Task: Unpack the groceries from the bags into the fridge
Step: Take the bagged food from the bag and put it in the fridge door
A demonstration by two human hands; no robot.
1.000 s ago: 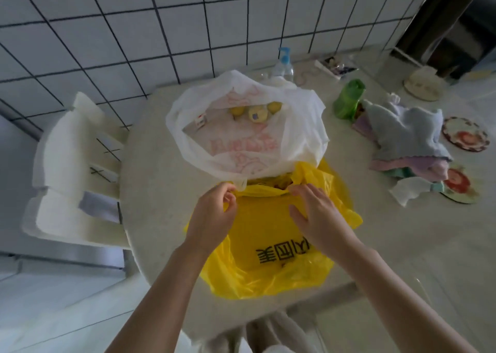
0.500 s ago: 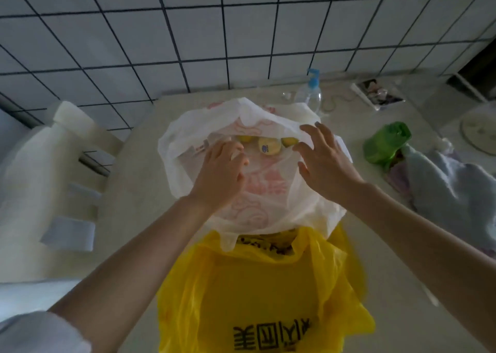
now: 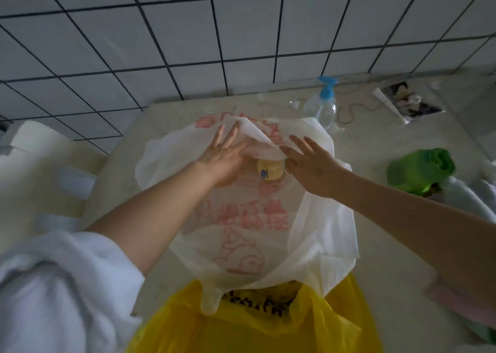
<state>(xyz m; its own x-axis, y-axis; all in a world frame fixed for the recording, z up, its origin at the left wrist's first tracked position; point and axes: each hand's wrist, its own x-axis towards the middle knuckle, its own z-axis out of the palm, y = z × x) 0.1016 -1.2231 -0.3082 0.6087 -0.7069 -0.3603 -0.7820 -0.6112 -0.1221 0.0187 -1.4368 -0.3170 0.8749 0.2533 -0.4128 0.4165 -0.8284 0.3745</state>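
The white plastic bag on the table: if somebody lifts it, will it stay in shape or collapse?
The white plastic bag looks thin and creased, so it would probably sag. The yellow item inside seems round and may roll as the film shifts. Both hands' straight fingers already bend its rim easily.

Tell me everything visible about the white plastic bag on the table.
The white plastic bag is thin, crinkled and translucent, printed with red characters and a cartoon figure. It lies on the pale table with its mouth spread open, its near edge overlapping the yellow bag. The left hand and right hand rest straight-fingered on its far rim. Between them shows a yellow round item with a blue sticker.
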